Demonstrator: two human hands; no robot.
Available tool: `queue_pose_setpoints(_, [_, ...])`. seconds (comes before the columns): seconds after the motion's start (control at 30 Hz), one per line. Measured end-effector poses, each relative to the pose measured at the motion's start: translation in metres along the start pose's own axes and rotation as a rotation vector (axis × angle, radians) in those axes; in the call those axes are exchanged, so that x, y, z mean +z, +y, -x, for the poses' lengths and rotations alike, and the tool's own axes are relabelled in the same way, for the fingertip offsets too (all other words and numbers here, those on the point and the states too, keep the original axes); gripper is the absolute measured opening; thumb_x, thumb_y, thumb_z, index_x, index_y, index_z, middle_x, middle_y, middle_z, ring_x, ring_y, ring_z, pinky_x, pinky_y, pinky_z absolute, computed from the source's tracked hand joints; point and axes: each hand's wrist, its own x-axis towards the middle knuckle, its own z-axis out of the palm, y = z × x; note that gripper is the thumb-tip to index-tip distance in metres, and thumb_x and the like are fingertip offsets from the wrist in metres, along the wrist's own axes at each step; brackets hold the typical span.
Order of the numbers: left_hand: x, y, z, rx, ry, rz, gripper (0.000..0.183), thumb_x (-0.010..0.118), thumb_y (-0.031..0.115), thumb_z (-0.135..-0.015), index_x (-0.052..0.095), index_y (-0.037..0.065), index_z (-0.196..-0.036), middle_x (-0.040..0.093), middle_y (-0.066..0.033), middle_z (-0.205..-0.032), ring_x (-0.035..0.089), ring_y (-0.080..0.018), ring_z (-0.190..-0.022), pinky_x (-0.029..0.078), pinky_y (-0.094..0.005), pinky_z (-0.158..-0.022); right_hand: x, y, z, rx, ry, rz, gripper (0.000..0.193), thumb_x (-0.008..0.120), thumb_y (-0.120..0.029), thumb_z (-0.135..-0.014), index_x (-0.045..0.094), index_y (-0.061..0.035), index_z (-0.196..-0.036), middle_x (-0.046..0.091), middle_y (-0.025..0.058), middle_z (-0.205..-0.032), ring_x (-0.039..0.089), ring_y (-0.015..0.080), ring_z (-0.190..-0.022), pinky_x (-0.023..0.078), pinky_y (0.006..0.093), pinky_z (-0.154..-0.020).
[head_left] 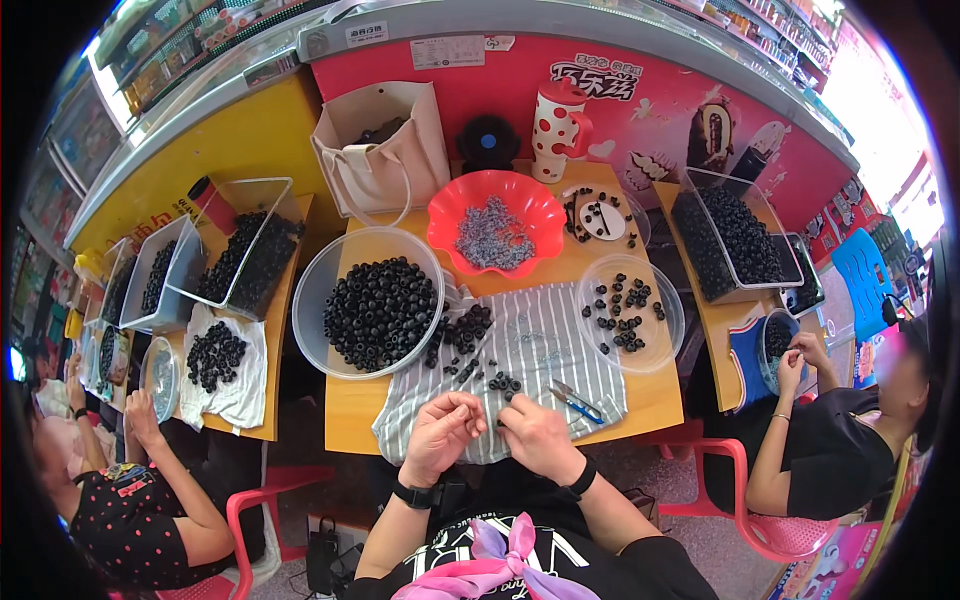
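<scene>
A small black bead sits pinched between the two hands at the near edge of the striped cloth, at about 6 o'clock on the yellow table. The left hand has its fingers curled in, thumb and fingertips closed toward the bead; the right hand is likewise closed, fingertips gripping the bead from the other side. Just beyond the hands, at 12 o'clock from them, lies a short row of black beads, and at 2 o'clock a pair of blue-handled pliers. Farther out at 10 o'clock stands a big clear bowl heaped with black beads, at 12 o'clock a red bowl of grey bits, and at 2 o'clock a clear lid with scattered beads.
</scene>
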Motion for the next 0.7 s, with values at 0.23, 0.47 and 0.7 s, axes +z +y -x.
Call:
queue_pose_setpoints(0.23, [0.003, -0.005, -0.003, 0.025, -0.025, -0.087, 0.015, 0.056, 0.003, -0.092, 0.062, -0.003, -0.105, 0.065, -0.0128, -0.098, 0.065, -0.0191, -0.081, 0.051, -0.0277, -0.073, -0.003, -0.014, 0.011, 0.019, 0.254, -0.2, 0.011, 0.065, -0.004, -0.076, 0.058, -0.0049, -0.084, 0.053, 0.0117, -0.08, 0.059, 0.0321, -0.068, 0.047, 0.0404, -0.057])
queue_pose_setpoints(0.47, [-0.003, -0.004, -0.004, 0.024, -0.015, -0.084, 0.014, 0.054, 0.004, -0.094, 0.06, -0.001, -0.105, 0.059, -0.0139, -0.101, 0.059, -0.0173, -0.08, 0.047, -0.0254, -0.069, 0.013, -0.022, 0.006, -0.005, 0.374, -0.176, 0.007, 0.063, -0.005, -0.078, 0.057, -0.004, -0.082, 0.05, 0.0107, -0.077, 0.058, 0.0304, -0.067, 0.046, 0.0402, -0.055])
queue_pose_setpoints(0.7, [0.002, -0.007, -0.01, 0.088, -0.075, -0.188, 0.032, 0.069, 0.012, -0.085, 0.058, -0.002, -0.112, 0.056, -0.0139, -0.107, 0.056, -0.0171, -0.085, 0.046, -0.0246, -0.07, 0.009, -0.017, 0.013, -0.017, 0.51, -0.189, 0.013, 0.068, -0.007, -0.072, 0.059, -0.0059, -0.082, 0.05, 0.0066, -0.077, 0.059, 0.0242, -0.065, 0.047, 0.0358, -0.056])
